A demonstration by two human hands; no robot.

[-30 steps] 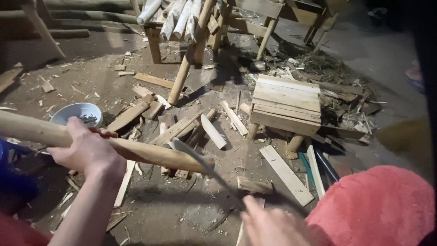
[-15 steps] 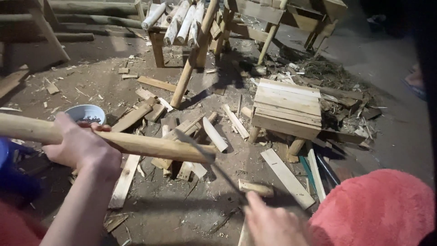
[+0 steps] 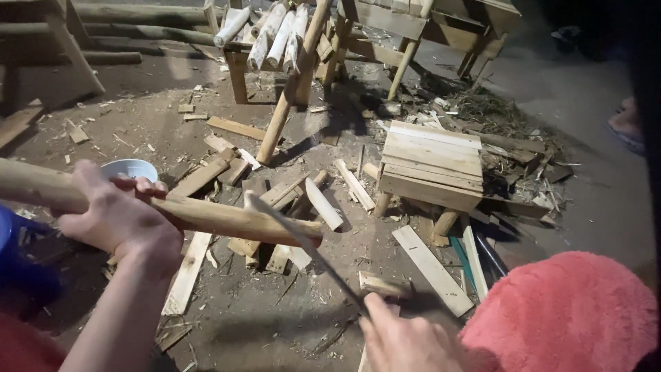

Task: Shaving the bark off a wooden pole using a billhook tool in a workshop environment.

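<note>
Bowl (image 3: 131, 167) left of scrap pile (image 3: 275, 207), stool (image 3: 432, 165) right.

we see a pale tan wooden pole (image 3: 206, 215) with a smooth, faintly streaked grain, and across its end a thin blade (image 3: 303, 248) that reads dark grey with a dull silver edge. beyond it lie a white bowl (image 3: 131, 169) with a bluish rim, a light yellow-brown slatted stool (image 3: 432, 162) striped by its plank seams, and pale cream offcuts (image 3: 323, 204) on the grey-brown dirt floor (image 3: 275, 324). at the near edges we see a bright coral-red fuzzy cloth (image 3: 564, 310) and a deep blue cloth (image 3: 21, 269).
</note>
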